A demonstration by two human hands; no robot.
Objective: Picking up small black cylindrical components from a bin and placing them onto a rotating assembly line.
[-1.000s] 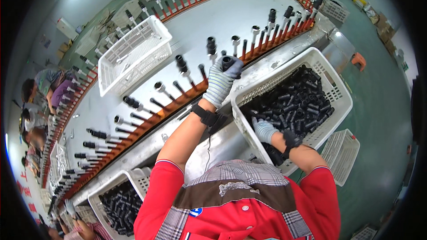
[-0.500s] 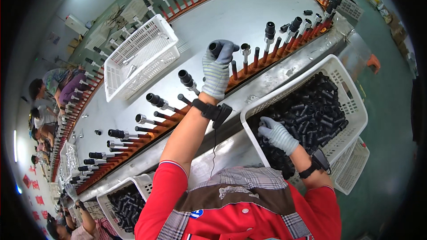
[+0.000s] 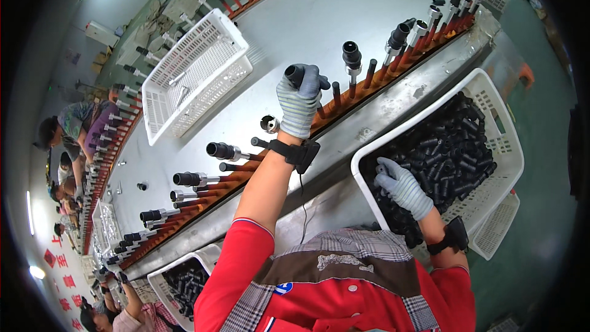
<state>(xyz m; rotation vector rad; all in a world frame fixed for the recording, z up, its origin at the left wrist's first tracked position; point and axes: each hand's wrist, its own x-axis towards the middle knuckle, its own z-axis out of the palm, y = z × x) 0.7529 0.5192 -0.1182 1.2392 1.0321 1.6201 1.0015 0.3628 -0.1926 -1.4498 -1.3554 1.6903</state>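
Note:
My left hand (image 3: pixel 297 106), in a striped grey-white glove, is closed round a black plastic sleeve (image 3: pixel 294 74) whose round mouth faces up. It stands over the rail of posts; whether the sleeve touches a post is hidden by the hand. Just left of my wrist is a bare silver socket (image 3: pixel 269 124) on its post. To the right stands a silver socket topped with a black sleeve (image 3: pixel 351 55). My right hand (image 3: pixel 404 189), gloved alike, is down among loose black sleeves (image 3: pixel 445 163) in a white basket (image 3: pixel 515 147), fingers curled; what they hold cannot be made out.
An orange-brown rail (image 3: pixel 381 86) with many posts curves round the grey metal tabletop (image 3: pixel 326 9). A white perforated crate (image 3: pixel 239 64) with a few silver pieces rests on the table. Another basket of black parts (image 3: pixel 184 286) is at lower left. Other people (image 3: pixel 77 126) work at far left.
The posts have slid left and nearer along the rail, bringing a bare silver socket out beside my left wrist. My left hand keeps its black sleeve; my right hand stays in the basket. The view has shifted.

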